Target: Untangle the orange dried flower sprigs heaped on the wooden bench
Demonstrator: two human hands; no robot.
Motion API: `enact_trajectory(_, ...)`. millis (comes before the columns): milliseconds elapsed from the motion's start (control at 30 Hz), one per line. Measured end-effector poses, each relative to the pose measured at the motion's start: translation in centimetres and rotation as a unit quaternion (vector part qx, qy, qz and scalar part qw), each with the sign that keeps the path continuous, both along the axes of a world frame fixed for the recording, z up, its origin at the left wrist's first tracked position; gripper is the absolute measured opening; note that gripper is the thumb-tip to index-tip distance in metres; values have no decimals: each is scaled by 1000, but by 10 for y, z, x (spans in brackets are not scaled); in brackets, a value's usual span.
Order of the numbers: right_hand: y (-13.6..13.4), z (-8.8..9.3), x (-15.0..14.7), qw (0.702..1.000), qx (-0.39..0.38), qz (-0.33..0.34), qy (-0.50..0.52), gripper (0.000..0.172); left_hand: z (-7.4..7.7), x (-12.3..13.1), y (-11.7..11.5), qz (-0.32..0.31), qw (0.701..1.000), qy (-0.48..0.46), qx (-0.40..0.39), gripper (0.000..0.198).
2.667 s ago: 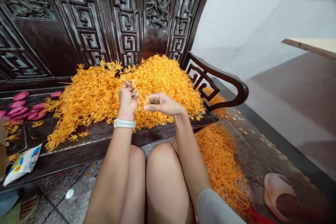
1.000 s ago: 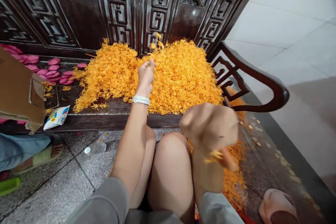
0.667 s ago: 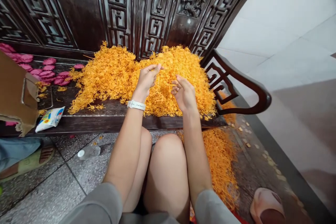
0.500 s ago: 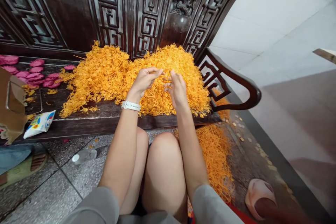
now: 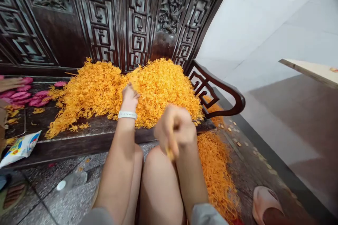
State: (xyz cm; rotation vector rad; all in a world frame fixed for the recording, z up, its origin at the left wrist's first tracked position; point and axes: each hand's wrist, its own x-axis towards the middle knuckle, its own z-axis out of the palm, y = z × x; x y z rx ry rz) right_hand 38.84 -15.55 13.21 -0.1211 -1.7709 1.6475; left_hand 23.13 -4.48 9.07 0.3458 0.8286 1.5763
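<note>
Yellow pile: big heap of yellow pieces (image 5: 161,91) on the desk (image 5: 79,149), up against the carved backrest (image 5: 101,17), right end beside the curved armrest (image 5: 224,95).
Left hand: left hand (image 5: 130,98) at front of the heap, fingers curled in; blurred yellow tuft (image 5: 135,80) right at the fingertips, can't tell if gripped. White wristband (image 5: 127,114) on this wrist.
Right hand: right hand (image 5: 176,126), blurred, in front of the heap above the knees (image 5: 161,175); fingertips pinched on a small yellow bit (image 5: 170,153), pointing down.
Pink pieces: pink pieces (image 5: 21,95) on the desk, left of the heap; another person's hand (image 5: 10,84) over them, grip unclear.
Packet: white-blue packet (image 5: 21,148), front edge, far left.
Floor: orange strands (image 5: 218,168) heaped right of the knees; clear bottle (image 5: 75,179) lying left; pale shoe (image 5: 265,198) far right.
Right side: board edge (image 5: 310,70) jutting in before the white wall (image 5: 253,24).
</note>
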Motion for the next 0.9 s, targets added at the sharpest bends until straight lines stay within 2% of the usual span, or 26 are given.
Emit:
enact_trajectory(33,-2,0,5,997,17,78,16,47,1,-4,0,22,1000,-1,-6,28)
enact_trajectory(67,0,-2,9,993,20,107,53,48,3,-7,-1,39,999,7,11,26)
enact_trajectory(100,6,-4,12,991,2,83,106,47,5,-10,-4,53,998,19,35,23)
enact_trajectory(133,13,-6,14,985,-36,9,166,43,8,-11,-8,58,996,29,62,21)
enact_trajectory(167,22,-8,15,967,-89,-97,220,36,9,-11,-11,59,994,35,83,20)
enact_trajectory(233,40,-14,14,892,-210,-289,278,20,11,-7,-18,47,993,37,99,21)
enact_trajectory(267,46,-17,13,855,-260,-351,280,14,10,-4,-20,37,994,38,99,21)
enact_trajectory(300,51,-20,11,831,-293,-388,269,15,9,-1,-21,27,994,40,97,22)
enact_trajectory(333,55,-24,8,821,-308,-412,248,21,8,3,-22,15,994,46,97,22)
enact_trajectory(400,57,-32,2,828,-283,-447,188,40,5,10,-21,-6,992,69,102,22)
enact_trajectory(500,58,-40,-8,850,-192,-479,107,61,2,16,-20,-48,985,117,118,22)
enact_trajectory(633,61,-45,-12,862,-130,-483,84,49,2,20,-19,-84,974,166,130,24)
enact_trajectory(800,60,-42,-13,834,-84,-533,110,38,1,21,-11,38,983,160,77,11)
enact_trajectory(900,47,-33,-18,839,-14,-539,68,31,1,23,-5,70,982,164,67,8)
